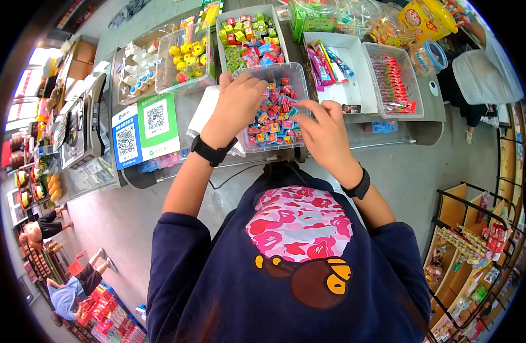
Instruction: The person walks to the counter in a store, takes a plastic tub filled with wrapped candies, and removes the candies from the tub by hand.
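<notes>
A clear plastic bin (248,150) full of small wrapped candies (274,123), in red, blue and yellow, stands at the counter's near edge in front of me. My left hand (235,103) reaches over the bin's left wall, back up, with its fingers bent down together at the candies. Its fingertips are hidden, so what they hold cannot be made out. Over the bin's right side is my right hand (326,128), thumb and forefinger apart above the candies, with nothing visible between them. Each wrist wears a black band.
Left of the bin are a box of yellow round toys (188,57) and a QR-code sign (147,128). Behind it sits a white box of candies (222,28). A white box of coloured packs (354,74) and a bin of red sticks (414,108) stand right. Other people are nearby.
</notes>
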Motion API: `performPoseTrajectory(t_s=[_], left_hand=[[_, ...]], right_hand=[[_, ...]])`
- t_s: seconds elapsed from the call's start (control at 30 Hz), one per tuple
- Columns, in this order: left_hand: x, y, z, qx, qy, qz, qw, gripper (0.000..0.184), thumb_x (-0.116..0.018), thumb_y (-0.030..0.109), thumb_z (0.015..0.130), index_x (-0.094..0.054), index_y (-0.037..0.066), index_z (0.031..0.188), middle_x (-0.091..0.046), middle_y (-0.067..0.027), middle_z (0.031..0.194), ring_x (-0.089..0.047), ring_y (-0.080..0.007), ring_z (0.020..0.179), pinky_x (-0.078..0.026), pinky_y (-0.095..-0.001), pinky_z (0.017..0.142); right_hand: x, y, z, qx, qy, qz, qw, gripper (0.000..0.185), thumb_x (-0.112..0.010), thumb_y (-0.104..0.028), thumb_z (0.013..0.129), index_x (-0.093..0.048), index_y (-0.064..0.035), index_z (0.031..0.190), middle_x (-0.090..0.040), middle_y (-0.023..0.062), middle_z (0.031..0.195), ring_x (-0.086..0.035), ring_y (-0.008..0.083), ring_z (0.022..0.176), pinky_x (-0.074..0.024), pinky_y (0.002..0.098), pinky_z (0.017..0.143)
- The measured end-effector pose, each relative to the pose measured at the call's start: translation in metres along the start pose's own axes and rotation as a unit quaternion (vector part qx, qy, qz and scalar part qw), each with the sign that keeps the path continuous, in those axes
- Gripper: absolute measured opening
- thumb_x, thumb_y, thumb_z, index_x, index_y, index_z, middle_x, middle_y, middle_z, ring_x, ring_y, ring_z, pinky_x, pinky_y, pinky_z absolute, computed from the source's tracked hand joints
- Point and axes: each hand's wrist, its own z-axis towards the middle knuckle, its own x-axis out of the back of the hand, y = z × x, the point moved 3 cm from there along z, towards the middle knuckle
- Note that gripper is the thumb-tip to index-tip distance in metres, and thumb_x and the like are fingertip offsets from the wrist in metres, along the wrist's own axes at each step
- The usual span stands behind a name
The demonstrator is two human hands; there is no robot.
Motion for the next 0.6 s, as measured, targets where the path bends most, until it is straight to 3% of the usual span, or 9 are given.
performPoseTrajectory(t_s=[0.17,0.23,0.3,0.37,0.43,0.47,0.5,0.57,0.6], left_hand=[[-0.005,-0.003,0.001,-0.001,0.030,-0.049,0.998,0.020,-0.069,0.022,0.083,-0.066,0.009,0.098,-0.068,-0.0051,0.092,-0.062,-0.0238,0.090,-0.035,-0.0412,0.086],[0.001,-0.001,-0.003,0.061,0.058,-0.078,0.993,0.021,-0.071,0.019,0.082,-0.066,0.007,0.099,-0.068,-0.0098,0.096,-0.063,-0.0280,0.088,-0.040,-0.0416,0.085],[0.005,-0.001,-0.009,0.073,0.090,-0.128,0.985,0.022,-0.071,0.017,0.082,-0.066,0.007,0.102,-0.068,-0.0102,0.093,-0.063,-0.0271,0.086,-0.043,-0.0401,0.082],[0.015,0.005,-0.017,0.088,0.124,-0.177,0.972,0.024,-0.071,0.015,0.082,-0.066,0.007,0.104,-0.067,-0.0105,0.091,-0.063,-0.0262,0.085,-0.046,-0.0385,0.079],[0.023,0.009,-0.029,0.241,0.106,-0.311,0.913,0.028,-0.071,0.009,0.084,-0.066,0.004,0.111,-0.068,-0.0114,0.092,-0.065,-0.0212,0.080,-0.051,-0.0331,0.071],[0.021,0.010,-0.035,0.268,0.123,-0.365,0.883,0.031,-0.069,0.007,0.087,-0.062,0.001,0.117,-0.068,-0.0100,0.092,-0.066,-0.0150,0.079,-0.052,-0.0273,0.071],[0.022,0.012,-0.040,0.270,0.124,-0.364,0.883,0.031,-0.069,0.007,0.087,-0.062,0.001,0.117,-0.068,-0.0100,0.092,-0.066,-0.0150,0.079,-0.052,-0.0273,0.071],[0.014,0.009,-0.049,0.360,0.104,-0.584,0.721,0.035,-0.068,0.008,0.089,-0.058,-0.004,0.120,-0.067,-0.0104,0.099,-0.067,-0.0165,0.086,-0.053,-0.0267,0.075],[0.008,0.008,-0.053,0.353,0.118,-0.631,0.681,0.037,-0.067,0.005,0.090,-0.054,-0.007,0.122,-0.064,-0.0123,0.107,-0.068,-0.0201,0.093,-0.055,-0.0279,0.078]], right_hand=[[-0.013,0.008,0.015,0.036,-0.029,0.095,0.994,0.035,-0.062,0.004,0.072,-0.062,0.0027,0.107,-0.059,0.0144,0.114,-0.057,0.0324,0.102,-0.0478,0.0409,0.091],[-0.019,0.015,0.024,0.024,-0.056,0.107,0.992,0.033,-0.060,0.004,0.076,-0.062,0.0035,0.109,-0.060,0.0160,0.116,-0.058,0.0335,0.107,-0.0480,0.0419,0.092],[-0.028,0.022,0.033,0.033,-0.128,0.005,0.991,0.029,-0.065,0.005,0.065,-0.064,0.0032,0.094,-0.061,0.0176,0.107,-0.059,0.0320,0.098,-0.0514,0.0388,0.083],[-0.029,0.019,0.040,0.035,-0.160,-0.021,0.986,0.023,-0.066,0.003,0.065,-0.065,0.0018,0.088,-0.063,0.0166,0.099,-0.061,0.0315,0.094,-0.0526,0.0392,0.079],[-0.035,0.016,0.045,0.038,-0.194,-0.047,0.979,0.017,-0.067,0.002,0.065,-0.066,0.0005,0.082,-0.065,0.0157,0.092,-0.062,0.0311,0.090,-0.0538,0.0397,0.076],[-0.040,0.015,0.047,0.041,-0.190,-0.064,0.979,0.014,-0.069,0.000,0.065,-0.067,-0.0006,0.079,-0.066,0.0144,0.086,-0.063,0.0313,0.087,-0.0543,0.0403,0.073],[-0.044,0.015,0.048,0.043,-0.186,-0.080,0.978,0.012,-0.070,-0.002,0.065,-0.068,-0.0017,0.076,-0.066,0.0131,0.080,-0.065,0.0315,0.083,-0.0547,0.0408,0.070],[-0.056,0.023,0.051,0.036,-0.227,-0.083,0.970,0.013,-0.070,-0.003,0.065,-0.068,-0.0019,0.077,-0.066,0.0134,0.079,-0.065,0.0317,0.081,-0.0547,0.0408,0.069],[-0.062,0.026,0.051,0.027,-0.268,-0.087,0.959,0.013,-0.070,-0.003,0.066,-0.068,-0.0021,0.079,-0.066,0.0138,0.078,-0.066,0.0319,0.080,-0.0546,0.0408,0.069]])
